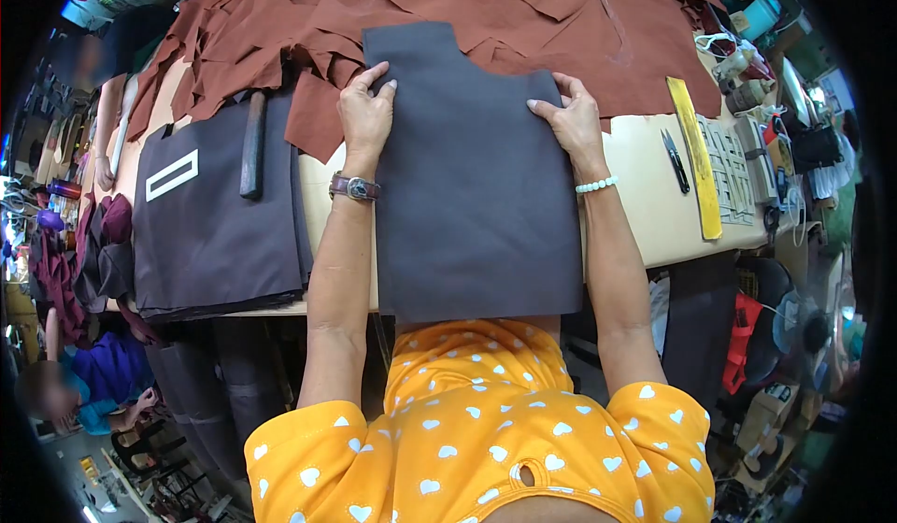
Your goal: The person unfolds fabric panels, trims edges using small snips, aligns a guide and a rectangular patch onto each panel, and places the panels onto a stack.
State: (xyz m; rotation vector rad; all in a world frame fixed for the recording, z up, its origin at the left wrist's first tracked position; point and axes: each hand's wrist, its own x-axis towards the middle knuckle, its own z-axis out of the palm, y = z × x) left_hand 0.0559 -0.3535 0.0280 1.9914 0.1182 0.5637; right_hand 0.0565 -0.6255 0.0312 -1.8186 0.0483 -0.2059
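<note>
A dark grey cut fabric panel lies before me, its lower edge hanging over the table's front edge. Its top has a raised left part and a curved notch towards the right. My left hand pinches the panel's left edge near the top, thumb on the upper face. On the right edge, my right hand grips the panel the same way, near its top right corner. Beyond the panel, brown fabric pieces lie crumpled and overlapping.
To the left, a stack of dark panels carries a dark bar and a white rectangular frame. Thread snips, a yellow ruler and a slotted template lie right. Other people are at the left.
</note>
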